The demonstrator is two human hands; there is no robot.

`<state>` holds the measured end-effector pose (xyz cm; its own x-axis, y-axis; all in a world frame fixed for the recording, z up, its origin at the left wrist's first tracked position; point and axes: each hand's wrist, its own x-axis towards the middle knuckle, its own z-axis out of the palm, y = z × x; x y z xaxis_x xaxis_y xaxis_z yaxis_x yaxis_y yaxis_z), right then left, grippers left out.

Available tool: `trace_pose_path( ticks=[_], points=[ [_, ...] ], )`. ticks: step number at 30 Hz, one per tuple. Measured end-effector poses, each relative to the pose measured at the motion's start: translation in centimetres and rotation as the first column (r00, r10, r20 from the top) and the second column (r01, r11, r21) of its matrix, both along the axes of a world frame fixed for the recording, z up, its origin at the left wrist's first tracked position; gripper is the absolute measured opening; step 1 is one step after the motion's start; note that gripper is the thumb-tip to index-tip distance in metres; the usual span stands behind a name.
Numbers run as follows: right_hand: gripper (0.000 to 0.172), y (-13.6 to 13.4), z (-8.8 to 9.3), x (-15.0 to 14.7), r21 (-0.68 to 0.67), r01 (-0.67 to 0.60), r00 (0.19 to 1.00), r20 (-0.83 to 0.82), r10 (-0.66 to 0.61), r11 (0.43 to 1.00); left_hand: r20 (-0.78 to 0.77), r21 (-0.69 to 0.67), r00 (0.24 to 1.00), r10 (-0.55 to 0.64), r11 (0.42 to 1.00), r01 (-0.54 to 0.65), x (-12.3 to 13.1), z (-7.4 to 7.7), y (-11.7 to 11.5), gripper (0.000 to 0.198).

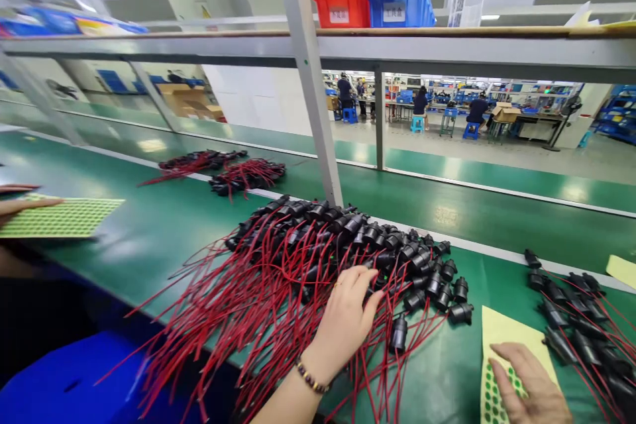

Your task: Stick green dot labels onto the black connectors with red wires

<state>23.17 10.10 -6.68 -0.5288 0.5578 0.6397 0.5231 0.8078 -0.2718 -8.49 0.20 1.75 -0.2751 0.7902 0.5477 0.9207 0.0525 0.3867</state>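
A big heap of black plug sockets (pixel 348 238) with long red wires (pixel 238 318) lies on the green bench (pixel 163 225) in front of me. My left hand (pixel 348 318) rests on this heap, fingers curled down among the wires; what it grips, if anything, is hidden. A beaded bracelet circles that wrist. My right hand (pixel 527 384) lies flat, fingers spread, on a pale yellow sheet of green dot stickers (pixel 501 358) at the lower right.
More black sockets (pixel 581 324) lie at the right. Two smaller bundles (pixel 228 172) sit farther back. Another person's hand (pixel 20 205) at the left touches a green sticker sheet (pixel 64 217). A grey post (pixel 313 79) rises behind the heap. Red and blue bins (pixel 372 6) stand on the shelf.
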Motion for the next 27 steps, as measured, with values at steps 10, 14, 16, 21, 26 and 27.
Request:
trace_pose_path(
  ticks=[10,14,16,21,26,27],
  points=[
    [0.027,2.8,0.3,4.3,-0.302,0.212,0.91,0.408,-0.075,0.929,-0.315,-0.045,0.702,-0.638,0.749,0.661,14.2,-12.0,1.6,0.011],
    [0.025,3.4,-0.5,3.7,-0.309,0.21,0.877,0.479,-0.039,0.928,-0.353,-0.084,0.692,-0.629,0.758,0.646,15.8,-15.0,2.4,0.013],
    [0.025,3.7,-1.0,3.5,-0.285,0.217,0.872,0.487,-0.054,0.934,-0.358,-0.095,0.693,-0.626,0.763,0.639,15.6,-15.3,2.3,0.014],
    [0.023,4.3,-2.1,3.3,-0.281,0.167,0.879,0.477,-0.014,0.945,-0.315,-0.167,0.683,-0.659,0.747,0.643,15.5,-15.4,2.1,0.014],
    [0.018,4.2,-2.9,4.8,-0.209,-0.027,0.944,0.318,0.093,0.978,-0.116,-0.27,0.7,-0.705,0.701,0.661,16.0,-14.2,2.0,0.016],
    [0.017,4.1,-3.0,5.3,-0.177,-0.048,0.963,0.253,0.093,0.983,-0.092,-0.286,0.699,-0.709,0.691,0.663,15.8,-13.6,1.9,0.016]
  ],
)
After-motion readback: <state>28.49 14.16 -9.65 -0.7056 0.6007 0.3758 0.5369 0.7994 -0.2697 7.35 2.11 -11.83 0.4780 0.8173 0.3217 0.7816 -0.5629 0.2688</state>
